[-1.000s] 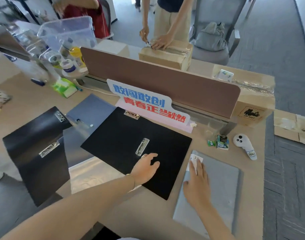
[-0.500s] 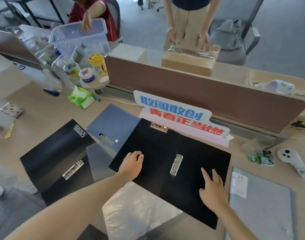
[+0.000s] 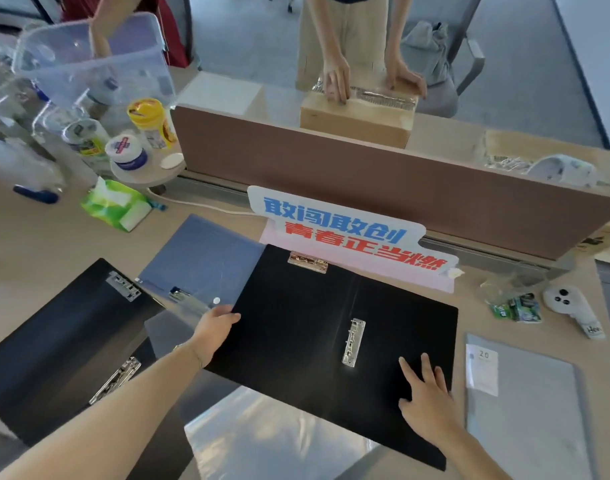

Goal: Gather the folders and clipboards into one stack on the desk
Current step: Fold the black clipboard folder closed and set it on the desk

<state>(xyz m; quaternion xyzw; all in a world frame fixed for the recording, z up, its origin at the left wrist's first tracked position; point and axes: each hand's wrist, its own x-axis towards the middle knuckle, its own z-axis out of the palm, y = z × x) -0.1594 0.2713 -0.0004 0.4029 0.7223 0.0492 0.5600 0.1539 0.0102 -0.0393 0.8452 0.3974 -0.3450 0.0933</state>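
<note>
A black folder (image 3: pixel 307 327) lies open flat in the middle of the desk, with a clip at its top edge and a metal binder bar inside. My left hand (image 3: pixel 215 325) grips its left edge. My right hand (image 3: pixel 426 398) rests flat, fingers spread, on its right half. A second open black folder (image 3: pixel 54 344) lies at the left. Between them sits a translucent blue clipboard (image 3: pixel 199 261), partly under the middle folder. A grey folder (image 3: pixel 528 407) with a white label lies closed at the right. A clear plastic sleeve (image 3: pixel 262 441) lies at the front.
A brown divider (image 3: pixel 365 174) with a printed sign (image 3: pixel 345 230) runs across the back. Jars, a clear bin (image 3: pixel 88 60) and a green wipes pack (image 3: pixel 114 207) crowd the back left. A white controller (image 3: pixel 573 310) and small packets lie at the right. Two people stand beyond the divider.
My left hand slid from the folder's middle to its left edge and took hold of it. My right hand left the grey folder and came down on the black folder's right half.
</note>
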